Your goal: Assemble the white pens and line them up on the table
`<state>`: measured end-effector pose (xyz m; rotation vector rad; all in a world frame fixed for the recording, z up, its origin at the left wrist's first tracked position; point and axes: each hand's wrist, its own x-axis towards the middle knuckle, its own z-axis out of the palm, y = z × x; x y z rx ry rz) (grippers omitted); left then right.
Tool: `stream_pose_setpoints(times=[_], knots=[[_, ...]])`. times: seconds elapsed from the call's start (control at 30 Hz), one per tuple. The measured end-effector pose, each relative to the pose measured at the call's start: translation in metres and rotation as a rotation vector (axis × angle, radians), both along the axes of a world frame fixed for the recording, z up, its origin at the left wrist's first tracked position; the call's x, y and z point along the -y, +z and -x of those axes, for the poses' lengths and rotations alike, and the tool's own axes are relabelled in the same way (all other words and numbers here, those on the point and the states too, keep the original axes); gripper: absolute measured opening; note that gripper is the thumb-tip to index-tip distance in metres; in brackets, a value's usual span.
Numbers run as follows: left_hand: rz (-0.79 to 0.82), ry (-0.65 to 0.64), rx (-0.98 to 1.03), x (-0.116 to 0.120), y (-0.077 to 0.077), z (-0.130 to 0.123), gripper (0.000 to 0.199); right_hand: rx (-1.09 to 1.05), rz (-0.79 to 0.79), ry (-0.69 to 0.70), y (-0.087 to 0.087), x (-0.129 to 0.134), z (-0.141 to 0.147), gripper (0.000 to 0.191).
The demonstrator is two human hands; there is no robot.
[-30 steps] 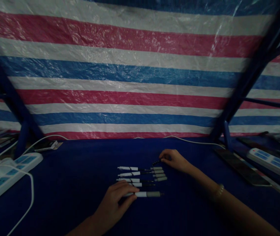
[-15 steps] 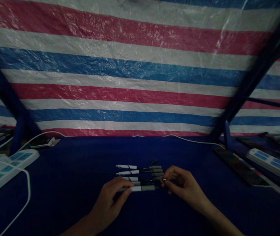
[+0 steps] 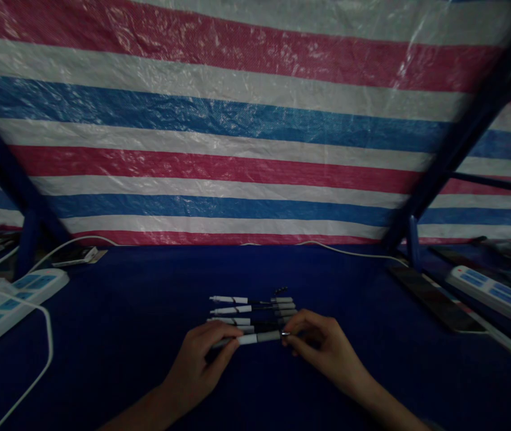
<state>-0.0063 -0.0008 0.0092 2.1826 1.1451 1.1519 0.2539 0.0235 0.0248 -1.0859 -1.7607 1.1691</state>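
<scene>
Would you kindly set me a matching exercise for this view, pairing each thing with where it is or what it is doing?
Things:
1. left hand
2. right hand
3. row of pens
4. striped tarpaulin

Places or states:
A. lying side by side on the blue cloth
B. grasping the white-and-grey pen at its grey, metal-tipped end
C. hanging behind the blue cloth
D. grasping the white-and-grey pen at its white end

Pairs: 1-D, 2-B, 3-A, 4-C.
</scene>
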Motion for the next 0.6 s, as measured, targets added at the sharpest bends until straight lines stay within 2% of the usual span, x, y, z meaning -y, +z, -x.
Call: stream_pose_setpoints(times=[0.23, 0.43, 0.6], knots=[[-0.027, -0.027, 0.016, -0.0018, 0.0000, -0.0016, 0.017, 0.180, -0.325, -0.031, -0.0066, 0.0039, -0.0061, 0.006], [0.000, -0.071, 0.004, -0.0008, 0.0015, -0.0008, 0.016, 0.239, -0.372, 0.010, -0.0091, 0.0072, -0.0089, 0.009], [0.013, -0.095, -0.008, -0.0006, 0.0021, 0.0004, 0.015, 0.275, -0.334, 0.025, -0.0097, 0.0091, -0.0093, 0.008]])
